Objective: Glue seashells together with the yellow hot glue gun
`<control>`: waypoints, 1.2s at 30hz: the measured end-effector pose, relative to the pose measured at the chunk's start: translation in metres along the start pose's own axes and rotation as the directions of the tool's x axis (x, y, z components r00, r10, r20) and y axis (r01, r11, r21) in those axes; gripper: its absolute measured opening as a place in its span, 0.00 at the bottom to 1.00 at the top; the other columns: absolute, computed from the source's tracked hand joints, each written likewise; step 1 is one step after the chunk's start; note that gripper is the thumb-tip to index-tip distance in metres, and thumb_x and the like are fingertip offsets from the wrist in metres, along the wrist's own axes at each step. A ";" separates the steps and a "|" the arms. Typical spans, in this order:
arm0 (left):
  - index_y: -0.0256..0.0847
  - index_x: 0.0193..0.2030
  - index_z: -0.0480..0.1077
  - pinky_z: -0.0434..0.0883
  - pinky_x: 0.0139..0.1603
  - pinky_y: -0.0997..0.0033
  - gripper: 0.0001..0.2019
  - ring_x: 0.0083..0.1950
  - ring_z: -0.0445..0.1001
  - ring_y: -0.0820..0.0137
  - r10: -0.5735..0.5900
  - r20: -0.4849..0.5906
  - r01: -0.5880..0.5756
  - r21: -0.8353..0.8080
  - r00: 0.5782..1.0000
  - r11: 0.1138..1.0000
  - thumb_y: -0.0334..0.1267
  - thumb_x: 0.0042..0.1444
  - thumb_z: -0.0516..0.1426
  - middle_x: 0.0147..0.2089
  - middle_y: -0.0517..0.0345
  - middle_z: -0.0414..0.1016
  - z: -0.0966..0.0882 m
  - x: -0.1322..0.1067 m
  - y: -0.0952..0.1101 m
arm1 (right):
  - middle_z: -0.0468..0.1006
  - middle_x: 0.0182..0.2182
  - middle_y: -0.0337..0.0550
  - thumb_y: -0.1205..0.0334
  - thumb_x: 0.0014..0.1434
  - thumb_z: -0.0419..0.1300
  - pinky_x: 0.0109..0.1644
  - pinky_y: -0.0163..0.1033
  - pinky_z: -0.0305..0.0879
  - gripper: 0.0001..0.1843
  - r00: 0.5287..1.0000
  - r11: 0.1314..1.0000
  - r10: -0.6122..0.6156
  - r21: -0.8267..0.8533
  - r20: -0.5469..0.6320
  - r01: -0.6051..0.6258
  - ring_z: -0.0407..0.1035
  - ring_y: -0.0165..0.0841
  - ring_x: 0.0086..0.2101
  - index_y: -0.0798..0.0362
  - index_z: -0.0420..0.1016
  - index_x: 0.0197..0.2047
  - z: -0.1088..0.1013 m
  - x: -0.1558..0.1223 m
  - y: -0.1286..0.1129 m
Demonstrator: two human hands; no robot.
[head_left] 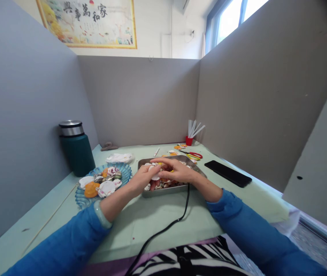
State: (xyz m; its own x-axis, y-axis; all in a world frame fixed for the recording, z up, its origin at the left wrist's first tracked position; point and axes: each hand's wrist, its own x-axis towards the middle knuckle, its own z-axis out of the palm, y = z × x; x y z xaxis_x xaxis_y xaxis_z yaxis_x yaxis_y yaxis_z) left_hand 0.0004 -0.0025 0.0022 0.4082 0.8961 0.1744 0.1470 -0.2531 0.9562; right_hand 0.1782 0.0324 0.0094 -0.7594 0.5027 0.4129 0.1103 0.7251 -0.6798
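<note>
My left hand (144, 178) is closed over the front left of a shallow metal tray (163, 191). A small white piece that looks like cloth (155, 172) sits between its thumb and fingers. My right hand (179, 171) arches over the tray from the other side, its thumb against the same white piece and its index finger reaching across to my left hand. Many small patterned white, red and yellow pieces lie in the tray below, partly hidden by both hands. What lies inside my right fingers is partly covered.
Left stands a blue scalloped plate (126, 171) of white and orange cloth pieces, beside a green bottle (77, 153). Behind the tray are scissors (194, 155) and a red cup (189, 141) of white strips. A black phone (228, 173) lies right. A black cable (163, 230) crosses the front.
</note>
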 end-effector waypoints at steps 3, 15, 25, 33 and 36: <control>0.36 0.22 0.64 0.57 0.18 0.76 0.23 0.14 0.61 0.78 -0.007 0.005 0.007 -0.026 1.000 1.000 0.56 0.54 0.51 0.18 0.59 0.67 0.000 0.000 0.000 | 0.67 0.25 0.35 0.55 0.60 0.55 0.25 0.29 0.56 0.27 1.000 1.000 0.018 0.015 0.008 -0.018 0.56 0.23 0.21 0.51 0.57 0.61 0.000 0.000 0.000; 0.36 0.25 0.64 0.59 0.17 0.78 0.24 0.15 0.61 0.78 0.010 0.008 -0.010 -0.063 1.000 0.998 0.58 0.53 0.51 0.19 0.60 0.66 0.000 0.001 -0.001 | 0.66 0.24 0.35 0.53 0.61 0.53 0.25 0.30 0.55 0.28 1.000 1.000 0.009 0.022 0.009 -0.010 0.55 0.23 0.21 0.52 0.55 0.62 0.000 -0.001 -0.002; 0.35 0.25 0.63 0.58 0.15 0.79 0.23 0.13 0.61 0.80 0.008 -0.039 -0.012 -0.097 0.999 0.995 0.56 0.53 0.51 0.19 0.60 0.67 0.001 0.000 -0.003 | 0.63 0.22 0.33 0.54 0.61 0.53 0.25 0.30 0.53 0.26 0.999 0.997 -0.006 -0.073 -0.050 0.002 0.55 0.24 0.21 0.54 0.57 0.61 0.001 0.000 -0.002; 0.36 0.26 0.62 0.56 0.14 0.80 0.22 0.12 0.61 0.80 0.021 -0.063 -0.029 -0.116 0.998 0.993 0.56 0.55 0.50 0.18 0.62 0.66 0.002 0.000 0.000 | 0.61 0.19 0.32 0.51 0.60 0.54 0.25 0.30 0.54 0.16 0.980 0.997 -0.025 -0.079 -0.198 0.009 0.56 0.24 0.20 0.57 0.67 0.41 0.002 0.001 0.000; 0.36 0.25 0.62 0.55 0.14 0.80 0.22 0.12 0.60 0.80 0.019 -0.055 -0.026 -0.117 0.998 0.993 0.56 0.55 0.50 0.17 0.62 0.66 0.001 0.001 -0.001 | 0.62 0.20 0.33 0.50 0.59 0.54 0.25 0.31 0.54 0.16 0.980 0.996 -0.028 -0.088 -0.197 0.011 0.56 0.24 0.21 0.56 0.67 0.34 0.002 0.002 0.000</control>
State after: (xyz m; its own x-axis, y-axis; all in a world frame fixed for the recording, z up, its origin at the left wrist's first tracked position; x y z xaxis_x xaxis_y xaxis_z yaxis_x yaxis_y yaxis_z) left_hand 0.0018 -0.0022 0.0010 0.3604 0.9099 0.2055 0.0301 -0.2315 0.9724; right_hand 0.1755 0.0323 0.0086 -0.6210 0.5651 0.5431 0.1578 0.7689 -0.6196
